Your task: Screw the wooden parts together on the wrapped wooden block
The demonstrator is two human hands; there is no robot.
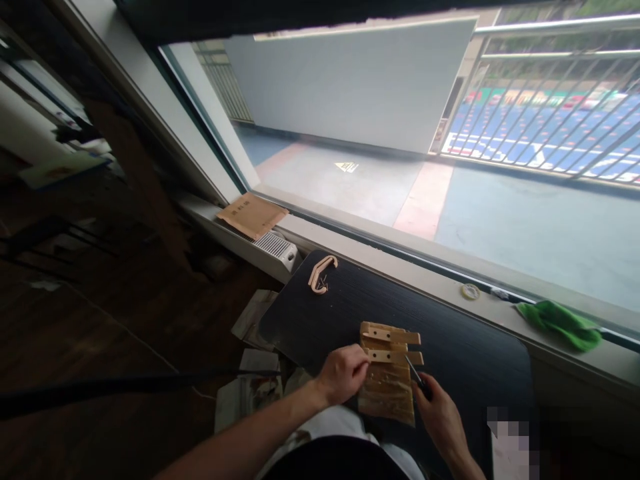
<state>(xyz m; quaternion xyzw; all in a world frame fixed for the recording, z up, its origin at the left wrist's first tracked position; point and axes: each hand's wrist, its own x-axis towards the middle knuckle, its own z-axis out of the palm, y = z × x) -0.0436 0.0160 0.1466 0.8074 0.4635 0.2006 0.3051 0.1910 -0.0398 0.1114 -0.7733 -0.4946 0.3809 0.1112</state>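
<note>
Two pale wooden strips with dark holes lie across a brown, tape-covered board on the black table. The upper strip (400, 335) rests near the board's far edge, and the lower strip (397, 357) runs parallel to it. My left hand (344, 375) is closed, its fingertips pinching the left end of the lower strip. In my right hand (440, 412) is a screwdriver (414, 371) with a black handle and thin metal shaft. Its tip points at the right part of the lower strip. The brown board (386, 393) extends towards me between both hands.
Curved wooden pieces (315, 275) and several small dark screws (323, 283) lie at the far left of the black table (470, 360). On the windowsill are a tape roll (470, 291), a green cloth (560, 325) and a cardboard piece (253, 215). Boxes (257, 380) stand left below.
</note>
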